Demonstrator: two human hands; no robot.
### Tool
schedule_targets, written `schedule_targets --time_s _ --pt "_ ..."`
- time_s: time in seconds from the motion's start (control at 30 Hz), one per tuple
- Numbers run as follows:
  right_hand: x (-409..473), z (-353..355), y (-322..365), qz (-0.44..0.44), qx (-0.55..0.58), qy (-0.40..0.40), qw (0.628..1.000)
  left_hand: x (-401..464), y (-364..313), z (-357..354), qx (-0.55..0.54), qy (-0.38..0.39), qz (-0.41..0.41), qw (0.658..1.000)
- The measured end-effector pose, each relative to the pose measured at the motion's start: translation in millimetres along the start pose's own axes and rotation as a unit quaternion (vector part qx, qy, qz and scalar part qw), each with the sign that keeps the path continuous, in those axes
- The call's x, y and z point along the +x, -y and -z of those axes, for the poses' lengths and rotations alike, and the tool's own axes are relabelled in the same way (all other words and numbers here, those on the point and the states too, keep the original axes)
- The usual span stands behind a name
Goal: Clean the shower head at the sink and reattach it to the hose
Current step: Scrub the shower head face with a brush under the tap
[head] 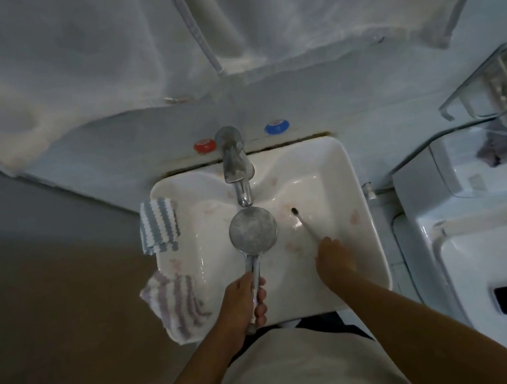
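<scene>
A chrome shower head [253,229] with a round, dull face is held face-up over the white sink [347,177], just below the tap spout [239,177]. My left hand [245,301] is shut around its handle near the sink's front edge. My right hand [334,258] holds a thin toothbrush [305,225], whose dark bristle end points up into the basin, a little to the right of the shower head and apart from it. No hose end shows near the sink.
A blue-striped cloth [159,224] and a purple-striped cloth [177,305] hang over the sink's left rim. Red [204,146] and blue [276,127] knobs sit on the wall behind. A towel [93,51] hangs above. A toilet [492,255] stands at the right.
</scene>
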State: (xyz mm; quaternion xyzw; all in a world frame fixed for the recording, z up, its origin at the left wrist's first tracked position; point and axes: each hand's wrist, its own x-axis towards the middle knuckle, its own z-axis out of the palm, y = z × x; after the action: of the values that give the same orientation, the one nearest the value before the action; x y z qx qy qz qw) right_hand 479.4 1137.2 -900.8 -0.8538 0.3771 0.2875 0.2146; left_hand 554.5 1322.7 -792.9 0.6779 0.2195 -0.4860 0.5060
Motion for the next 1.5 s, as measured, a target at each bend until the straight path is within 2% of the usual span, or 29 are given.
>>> schedule_targets --time_s 0.23,0.4,0.57,0.67,0.77,0.9,1.0,1.07,1.27,1.43,1.5 --pt "10.9 5.0 -0.3 -0.036 -0.024 -0.012 0.999 -1.5 -5.3 -6.5 0.011 0.002 -0.014 1.000" --pt "10.8 7.5 4.0 0.021 -0.056 0.011 0.998 -3.4 -13.2 -6.7 0.015 0.001 -0.024 1.000" --pt "-4.0 10.2 3.2 0.063 -0.086 -0.051 0.993 -0.3 -17.2 -3.0 0.027 -0.001 -0.026 0.999" --pt "-18.6 10.5 1.3 0.040 0.054 -0.077 0.995 2.5 -18.6 0.9 0.025 0.005 -0.023 0.999" --pt "-36.5 17.2 0.1 0.009 0.238 -0.115 0.964 7.4 -16.5 5.3 0.060 -0.003 -0.038 0.997" --pt "-63.6 38.0 9.7 0.104 0.327 -0.135 0.930 12.5 -16.2 10.3 0.096 0.002 -0.067 0.993" --pt "-72.9 46.2 17.8 0.182 0.296 -0.156 0.925 12.2 -16.9 13.2 0.091 0.011 -0.071 0.993" --pt "-72.4 49.3 23.8 0.203 0.262 -0.157 0.930 11.6 -17.5 13.6 0.087 0.021 -0.073 0.993" --pt "-63.7 65.1 36.0 0.161 0.211 -0.191 0.945 9.7 -25.1 10.6 0.101 0.042 -0.089 0.990" --pt "-66.2 61.8 35.8 0.201 0.178 -0.176 0.947 10.0 -29.2 8.9 0.116 0.041 -0.092 0.988" --pt "-64.2 64.9 37.5 0.183 0.179 -0.187 0.948 11.1 -31.1 9.7 0.134 0.031 -0.090 0.986"
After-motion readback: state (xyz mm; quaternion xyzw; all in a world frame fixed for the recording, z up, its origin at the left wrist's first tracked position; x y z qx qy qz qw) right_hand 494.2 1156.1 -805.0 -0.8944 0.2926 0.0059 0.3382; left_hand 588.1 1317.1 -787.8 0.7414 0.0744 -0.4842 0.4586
